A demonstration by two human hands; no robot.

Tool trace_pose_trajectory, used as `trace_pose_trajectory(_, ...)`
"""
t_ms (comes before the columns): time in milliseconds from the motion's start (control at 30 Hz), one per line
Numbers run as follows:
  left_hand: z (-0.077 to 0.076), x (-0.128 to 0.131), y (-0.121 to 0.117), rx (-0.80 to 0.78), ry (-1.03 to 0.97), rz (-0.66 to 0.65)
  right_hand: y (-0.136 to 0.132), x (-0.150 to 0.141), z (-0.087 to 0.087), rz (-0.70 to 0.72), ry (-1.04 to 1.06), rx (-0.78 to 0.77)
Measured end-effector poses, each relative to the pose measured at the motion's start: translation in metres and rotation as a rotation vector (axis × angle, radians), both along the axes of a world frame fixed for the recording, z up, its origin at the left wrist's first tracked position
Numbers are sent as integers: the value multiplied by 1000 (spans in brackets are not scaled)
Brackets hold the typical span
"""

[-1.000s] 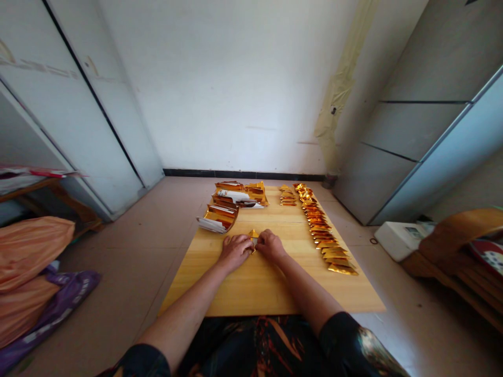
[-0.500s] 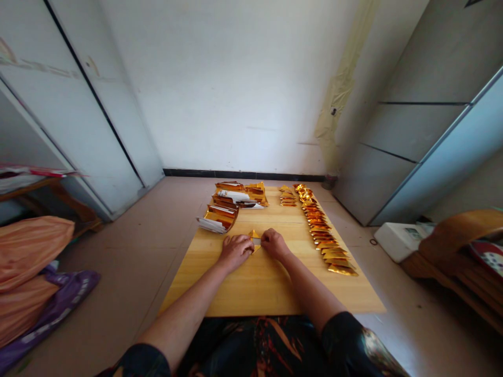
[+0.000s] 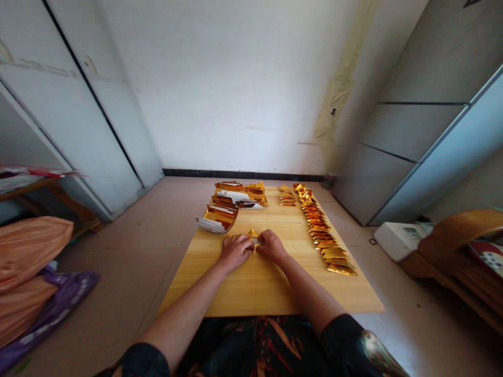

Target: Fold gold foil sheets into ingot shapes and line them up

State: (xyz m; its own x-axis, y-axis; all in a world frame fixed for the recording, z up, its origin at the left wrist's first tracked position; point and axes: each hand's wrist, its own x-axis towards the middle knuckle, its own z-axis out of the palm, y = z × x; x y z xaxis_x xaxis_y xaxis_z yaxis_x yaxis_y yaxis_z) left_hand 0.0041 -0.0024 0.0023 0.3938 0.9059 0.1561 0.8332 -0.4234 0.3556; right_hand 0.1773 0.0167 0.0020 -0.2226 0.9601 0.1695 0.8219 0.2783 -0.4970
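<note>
In the head view, here we are at the wooden table, lower middle of the frame, and both hands are on one small folded gold paper [image 3: 252, 234] at its centre. The left hand [image 3: 237, 250] comes in from the lower left, fingers curled onto the paper's left side; whether they pinch it or just press it down, I can't tell. Over on the other side, the right hand [image 3: 271, 246] has its fingertips bunched together at the paper's right side, and again a firm pinch can't be made out. A pale strip shows between the hands, with a gold point rising above them.

Up and to the left on the table [image 3: 275, 293] sit curved gold sheets with white backs [image 3: 220, 216], and just behind them more gold and white sheets [image 3: 243, 195]. Top right of the tabletop, a short row of folded gold pieces [image 3: 287, 197]; beside it, a long row of gold pieces [image 3: 320, 228] runs down the table's right edge, overlapping all the way.
</note>
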Motion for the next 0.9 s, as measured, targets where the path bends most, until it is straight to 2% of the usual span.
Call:
trace_pose_trajectory(200,4,6,0,29,15,25,-4,-2,1,51,-86,94)
trace_pose_trajectory(400,7,10,3,16,-56,124,-10,-6,1,56,-171,65)
trace_pose_trajectory(567,10,8,3,22,1,90,-15,-5,1,177,-180,119)
trace_pose_trajectory(667,9,8,3,33,1,106,-18,-4,4,198,-195,146)
trace_pose_trajectory(900,2,6,6,51,-41,80,-25,-6,8,256,-378,151)
